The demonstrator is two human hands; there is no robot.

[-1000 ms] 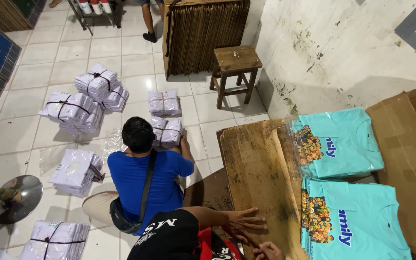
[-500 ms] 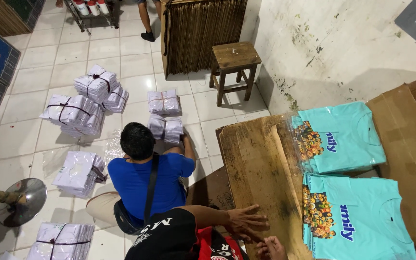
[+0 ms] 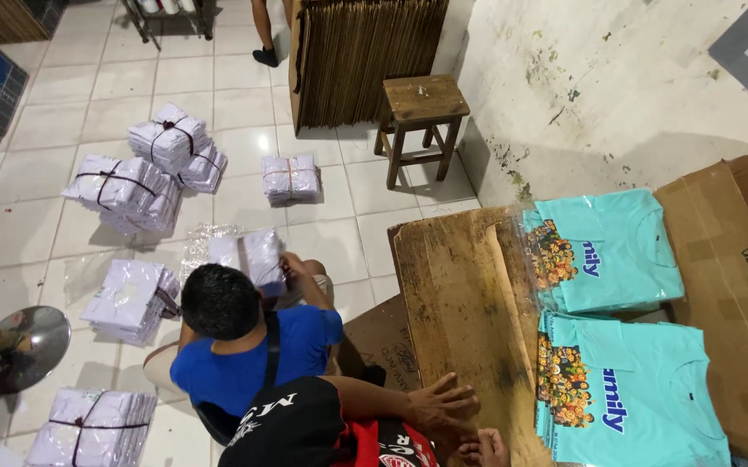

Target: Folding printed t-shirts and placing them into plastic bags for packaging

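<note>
My left hand (image 3: pixel 440 403) lies flat with fingers spread on a worn brown cardboard sheet (image 3: pixel 456 285) and holds nothing. My right hand (image 3: pixel 483 450) shows only partly at the bottom edge, fingers curled against the cardboard's near edge; its grip is hidden. Right of the hands lie two stacks of teal printed T-shirts, the far one (image 3: pixel 625 246) in a clear bag and the near one (image 3: pixel 651 389) close to my right hand.
A co-worker in a blue shirt (image 3: pixel 249 350) crouches on the tiled floor, holding a tied white bundle (image 3: pixel 253 257). More tied white bundles (image 3: pixel 123 192) lie around. A wooden stool (image 3: pixel 419 111), a fan base (image 3: pixel 24 348) and a brown box flap (image 3: pixel 737 259) are nearby.
The co-worker has lifted one white bundle off the floor and pulled it closer and to the left. My left hand stays flat on the cardboard, barely shifted.
</note>
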